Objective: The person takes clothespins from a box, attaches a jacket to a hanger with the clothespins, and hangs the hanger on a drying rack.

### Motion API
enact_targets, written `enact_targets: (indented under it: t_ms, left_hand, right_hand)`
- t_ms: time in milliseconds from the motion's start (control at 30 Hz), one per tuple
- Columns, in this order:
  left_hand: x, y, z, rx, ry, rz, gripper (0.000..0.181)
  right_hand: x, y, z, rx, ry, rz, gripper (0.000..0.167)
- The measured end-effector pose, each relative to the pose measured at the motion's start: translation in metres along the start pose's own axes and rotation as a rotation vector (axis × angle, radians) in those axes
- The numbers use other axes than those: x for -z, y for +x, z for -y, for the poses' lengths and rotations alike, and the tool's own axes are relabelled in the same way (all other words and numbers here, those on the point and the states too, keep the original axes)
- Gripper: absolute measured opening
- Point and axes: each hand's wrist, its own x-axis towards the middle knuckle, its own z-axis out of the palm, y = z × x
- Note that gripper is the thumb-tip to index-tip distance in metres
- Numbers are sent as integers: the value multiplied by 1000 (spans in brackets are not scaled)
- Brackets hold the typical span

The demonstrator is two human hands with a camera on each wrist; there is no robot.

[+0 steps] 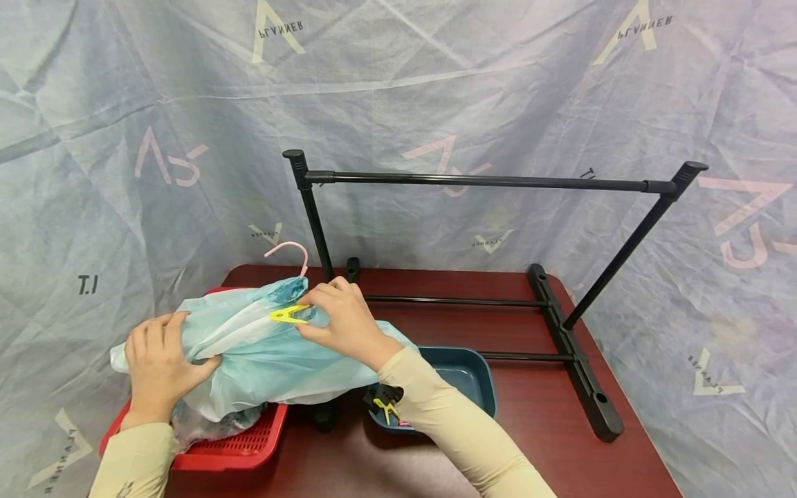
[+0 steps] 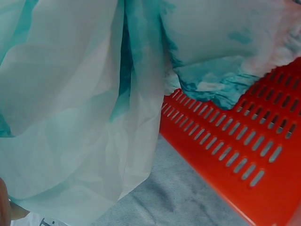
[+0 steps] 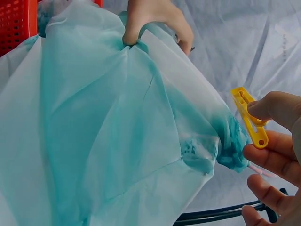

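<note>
Though the cloth (image 1: 280, 366) looks light, soft and perhaps slippery, left hand (image 1: 157, 356) grips a bunched fold, probably the surest hold; right hand (image 1: 345, 321) pinches a yellow clip (image 1: 285, 315).

Pale blue cloth (image 1: 280, 363) hides the pink hanger (image 1: 305, 262) below its hook.
</note>
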Motion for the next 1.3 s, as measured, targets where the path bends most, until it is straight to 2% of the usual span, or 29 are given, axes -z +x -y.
enact_targets:
  t_ms: [433, 700, 1133, 1300]
  left_hand:
    - [2, 2, -3, 11, -7, 26, 79]
    - [1, 0, -3, 8, -7, 10, 79]
    - [1, 1, -5, 8, -6, 5, 79]
    - [1, 2, -4, 5, -9, -5, 79]
  right_hand:
    - [-7, 4, 3, 42, -55, -17, 24]
    - [-8, 9, 6, 73, -96, -21, 23]
    - [-15, 16, 7, 196, -240, -128, 21]
    - [-17, 18, 7, 213, -275, -153, 20]
